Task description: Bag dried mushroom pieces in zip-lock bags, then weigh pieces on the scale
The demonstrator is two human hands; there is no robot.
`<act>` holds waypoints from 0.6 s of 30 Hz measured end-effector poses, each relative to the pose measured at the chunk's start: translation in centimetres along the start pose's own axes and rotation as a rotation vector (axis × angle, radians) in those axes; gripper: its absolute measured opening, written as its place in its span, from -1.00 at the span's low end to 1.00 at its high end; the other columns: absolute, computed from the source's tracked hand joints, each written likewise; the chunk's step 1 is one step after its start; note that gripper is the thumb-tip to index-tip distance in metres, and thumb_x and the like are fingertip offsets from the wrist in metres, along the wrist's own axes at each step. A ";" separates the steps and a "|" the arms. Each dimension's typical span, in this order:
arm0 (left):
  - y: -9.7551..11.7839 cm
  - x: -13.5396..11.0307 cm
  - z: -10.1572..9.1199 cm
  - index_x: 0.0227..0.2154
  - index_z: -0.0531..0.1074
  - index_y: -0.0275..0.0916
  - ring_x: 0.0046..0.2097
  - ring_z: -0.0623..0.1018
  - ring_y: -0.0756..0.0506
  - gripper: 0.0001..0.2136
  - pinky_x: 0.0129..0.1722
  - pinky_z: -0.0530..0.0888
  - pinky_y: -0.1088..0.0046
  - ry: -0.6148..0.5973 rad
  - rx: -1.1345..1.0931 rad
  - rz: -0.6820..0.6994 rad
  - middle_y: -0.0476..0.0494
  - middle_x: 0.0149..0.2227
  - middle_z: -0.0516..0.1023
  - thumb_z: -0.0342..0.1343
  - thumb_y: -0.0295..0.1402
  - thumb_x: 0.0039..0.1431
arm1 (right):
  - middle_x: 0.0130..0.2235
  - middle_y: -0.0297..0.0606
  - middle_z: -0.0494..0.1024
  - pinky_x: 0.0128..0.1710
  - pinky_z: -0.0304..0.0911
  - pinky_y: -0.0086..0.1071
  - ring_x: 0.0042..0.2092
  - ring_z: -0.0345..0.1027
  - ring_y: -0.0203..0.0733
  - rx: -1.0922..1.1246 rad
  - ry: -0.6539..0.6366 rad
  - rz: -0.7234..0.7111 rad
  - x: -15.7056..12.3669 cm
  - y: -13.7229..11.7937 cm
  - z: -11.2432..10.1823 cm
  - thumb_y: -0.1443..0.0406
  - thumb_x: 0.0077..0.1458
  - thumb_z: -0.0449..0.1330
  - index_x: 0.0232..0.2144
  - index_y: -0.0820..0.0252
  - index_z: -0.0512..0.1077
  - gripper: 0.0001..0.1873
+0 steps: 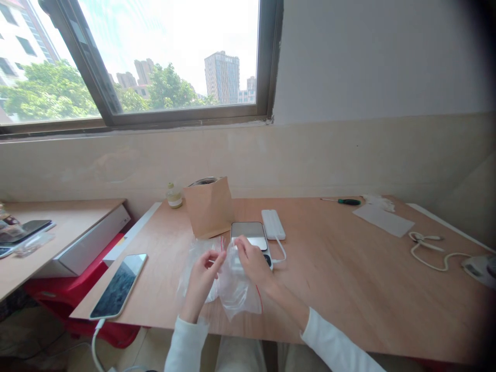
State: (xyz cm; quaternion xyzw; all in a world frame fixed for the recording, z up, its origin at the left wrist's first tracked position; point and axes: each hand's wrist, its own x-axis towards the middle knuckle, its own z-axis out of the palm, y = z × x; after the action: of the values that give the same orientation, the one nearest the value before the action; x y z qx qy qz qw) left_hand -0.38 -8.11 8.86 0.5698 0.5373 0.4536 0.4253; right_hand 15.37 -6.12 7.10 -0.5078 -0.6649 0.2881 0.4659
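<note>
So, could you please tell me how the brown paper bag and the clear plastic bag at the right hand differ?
The paper bag is opaque brown; the plastic bag is see-through with a red line. The paper bag stands on the table; the plastic bag sags, crumpled, at the right hand. Both are bags.

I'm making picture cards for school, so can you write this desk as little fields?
Right grip: pinching a clear plastic bag
Left grip: curled beside that bag; hold unclear
Just beyond: silver-topped device, partly hidden; white block
Standing: brown paper bag, small bottle
Left side: phone, plugged-in cable
Back right: green-handled screwdriver, white sheet
</note>
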 end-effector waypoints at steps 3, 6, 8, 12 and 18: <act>-0.4 0.0 -0.4 -0.45 0.35 -0.28 -0.46 0.45 -0.01 -0.61 -0.49 0.36 0.50 0.009 0.019 0.022 -0.04 -0.52 0.43 0.08 0.02 0.03 | -0.52 -0.40 0.32 -0.48 -0.03 -0.44 -0.50 0.20 -0.27 0.044 0.012 0.010 -1.0 0.3 0.5 0.10 0.31 -0.19 -0.32 0.13 0.31 -0.63; -0.6 0.2 -1.2 -0.39 0.25 -0.24 -0.44 0.51 -0.04 -0.63 -0.45 0.41 0.46 0.107 0.009 0.022 -0.05 -0.50 0.47 -0.01 0.02 0.09 | -0.60 -0.48 0.19 -0.59 -0.05 -0.45 -0.61 0.10 -0.30 0.180 -0.046 0.125 -1.6 0.2 1.2 0.04 0.27 -0.15 -0.24 0.13 0.30 -0.63; -0.9 0.4 -1.7 -0.37 0.18 -0.21 -0.52 0.50 -0.02 -0.65 -0.49 0.41 0.45 0.178 0.030 0.028 0.00 -0.50 0.44 -0.06 0.01 0.13 | -0.61 -0.50 0.17 -0.64 -0.04 -0.46 -0.64 0.07 -0.31 0.250 -0.073 0.184 -1.8 -0.2 1.8 0.00 0.24 -0.12 -0.20 0.14 0.28 -0.62; -2.4 2.1 -2.9 -0.31 0.11 -0.16 -0.67 0.35 0.02 -0.70 -0.66 0.30 0.49 0.355 0.121 0.009 0.11 -0.53 0.33 -0.20 -0.01 0.21 | -0.40 -0.34 0.41 -0.49 0.20 -0.42 -0.47 0.28 -0.27 0.263 -0.005 0.106 -2.4 -0.9 2.1 0.07 0.25 -0.10 -0.05 0.17 0.24 -0.63; -3.8 5.6 -5.2 -0.18 0.24 -0.31 -0.21 0.55 -0.20 -0.73 -0.22 0.47 0.17 0.484 0.461 -0.042 -0.32 -0.25 0.48 -0.18 -0.22 0.24 | -0.17 -0.13 0.44 -0.21 0.29 -0.31 -0.18 0.35 -0.15 0.036 0.204 -0.044 -4.2 3.0 -0.7 0.20 0.26 -0.12 -0.18 0.19 0.37 -0.69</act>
State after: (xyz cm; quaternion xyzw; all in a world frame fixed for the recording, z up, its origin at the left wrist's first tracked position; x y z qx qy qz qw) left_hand -6.20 -2.31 6.67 0.5158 0.7227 0.4334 0.1543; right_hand 17.42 -9.17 3.50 -0.5113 -0.6196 0.2364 0.5466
